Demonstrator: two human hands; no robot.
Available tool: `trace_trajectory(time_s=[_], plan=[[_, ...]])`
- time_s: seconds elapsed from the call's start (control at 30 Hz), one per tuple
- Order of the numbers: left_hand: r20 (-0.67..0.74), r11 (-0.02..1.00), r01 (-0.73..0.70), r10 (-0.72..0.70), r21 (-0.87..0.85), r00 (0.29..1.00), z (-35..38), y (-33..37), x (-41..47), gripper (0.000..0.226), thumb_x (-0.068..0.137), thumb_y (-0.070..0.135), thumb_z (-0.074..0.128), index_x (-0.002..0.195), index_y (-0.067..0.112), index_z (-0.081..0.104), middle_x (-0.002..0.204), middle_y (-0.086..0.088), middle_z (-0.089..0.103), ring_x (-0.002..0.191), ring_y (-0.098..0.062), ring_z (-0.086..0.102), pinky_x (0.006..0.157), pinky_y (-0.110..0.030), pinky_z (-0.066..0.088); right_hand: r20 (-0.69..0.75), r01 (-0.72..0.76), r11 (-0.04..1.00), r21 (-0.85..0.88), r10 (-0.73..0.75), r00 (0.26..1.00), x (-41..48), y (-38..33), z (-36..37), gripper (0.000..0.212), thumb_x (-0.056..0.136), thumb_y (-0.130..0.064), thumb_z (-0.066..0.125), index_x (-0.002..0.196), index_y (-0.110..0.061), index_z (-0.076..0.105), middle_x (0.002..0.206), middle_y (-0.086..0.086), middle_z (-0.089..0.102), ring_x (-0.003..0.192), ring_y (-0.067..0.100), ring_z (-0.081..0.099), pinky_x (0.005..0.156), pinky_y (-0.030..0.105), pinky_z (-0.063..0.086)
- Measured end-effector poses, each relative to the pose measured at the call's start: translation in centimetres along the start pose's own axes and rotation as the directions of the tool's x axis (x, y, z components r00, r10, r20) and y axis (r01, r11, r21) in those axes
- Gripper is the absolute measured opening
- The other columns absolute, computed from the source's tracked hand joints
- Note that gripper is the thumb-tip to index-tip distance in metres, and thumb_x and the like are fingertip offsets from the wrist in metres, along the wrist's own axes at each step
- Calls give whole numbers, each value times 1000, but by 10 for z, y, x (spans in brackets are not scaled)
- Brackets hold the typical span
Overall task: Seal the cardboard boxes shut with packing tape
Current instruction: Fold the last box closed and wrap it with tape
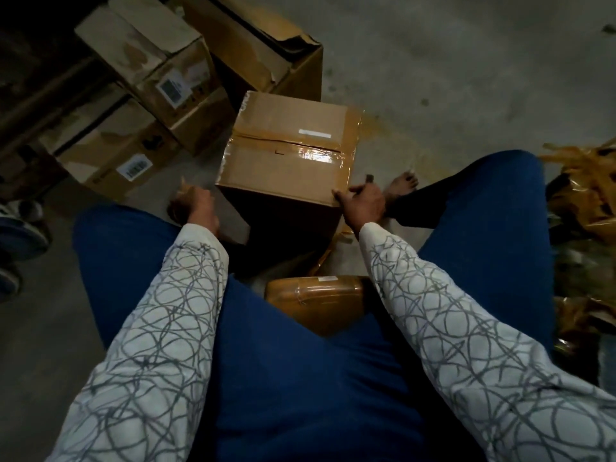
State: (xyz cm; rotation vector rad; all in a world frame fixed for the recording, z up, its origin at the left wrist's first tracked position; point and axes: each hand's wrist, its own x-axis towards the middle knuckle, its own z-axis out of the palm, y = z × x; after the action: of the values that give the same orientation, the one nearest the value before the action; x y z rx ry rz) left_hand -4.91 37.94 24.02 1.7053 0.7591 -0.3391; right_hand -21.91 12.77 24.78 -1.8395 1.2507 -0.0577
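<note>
A cardboard box stands on the floor between my knees. Glossy brown packing tape runs along its top seam and down its right side. My right hand grips the box's near right corner, fingertips on the top edge. My left hand hovers just left of the box, its fingers curled round a blurred brown thing that looks like a tape roll. Close to my lap lies a second box, wrapped in brown tape and partly hidden by my legs.
Several labelled cartons are stacked at the back left, and a large torn open carton stands behind the box. A heap of crumpled brown tape scraps lies at the right. My bare foot rests beside the box. Shoes sit at the far left.
</note>
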Motion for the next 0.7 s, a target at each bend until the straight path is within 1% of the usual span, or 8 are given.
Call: trace_trajectory(time_s=[0.07,0.23,0.37,0.43,0.5,0.57,0.63,0.7], plan=[[-137,996,-83,78,-30,987,3,12,-11,47,90,15,57,136,6,50,134,-13,57,120,-28,57,104,-39,47,71,-139,985,100,132,989,4,10,7,56,74,-57,73,102,-8,75,107,17,71,103,36,68,86,52,58],[55,989,-112,118,-101,992,21,-13,50,75,58,37,79,126,12,60,123,-13,67,113,-34,65,101,-50,51,274,-288,917,275,212,938,-7,14,16,49,72,-44,76,104,-8,73,99,9,75,84,28,75,82,47,61],[80,995,-84,89,-58,993,22,-14,29,44,60,31,76,101,16,66,93,-5,66,85,-21,62,71,-35,49,159,-220,952,211,189,969,30,28,23,90,39,-73,68,109,-17,73,110,3,69,98,23,69,87,43,59],[157,995,-82,91,-60,984,17,-1,-24,19,73,19,71,90,18,63,83,-3,67,72,-19,60,56,-25,45,86,-124,956,267,104,991,43,15,5,76,47,-68,74,104,-17,72,107,4,69,97,22,68,88,42,59],[231,997,-71,77,-35,970,17,-1,-51,9,88,11,63,97,14,60,85,-4,70,61,-13,64,44,-19,45,77,-37,929,368,10,997,47,-7,-21,37,73,-43,79,98,-16,70,95,2,69,85,15,66,80,32,60],[368,999,-30,32,-11,929,18,1,-74,6,98,11,52,94,13,56,88,-5,73,57,-11,69,46,-20,49,129,-73,892,446,17,991,62,-14,-37,31,90,-23,69,117,-8,65,98,1,66,82,8,62,73,18,55],[379,1000,-22,16,11,925,18,8,-89,10,99,13,49,94,12,57,81,-6,71,50,-13,67,45,-22,49,62,-103,825,556,82,995,72,-14,-45,64,81,-27,76,139,-10,55,126,7,64,104,15,66,91,29,56],[242,991,-127,112,50,964,17,17,-95,17,95,17,60,105,7,69,87,-11,72,60,-18,70,51,-25,52,9,-113,816,568,131,991,73,-10,-42,69,81,-27,77,144,-16,52,141,6,57,119,21,60,96,37,56]])
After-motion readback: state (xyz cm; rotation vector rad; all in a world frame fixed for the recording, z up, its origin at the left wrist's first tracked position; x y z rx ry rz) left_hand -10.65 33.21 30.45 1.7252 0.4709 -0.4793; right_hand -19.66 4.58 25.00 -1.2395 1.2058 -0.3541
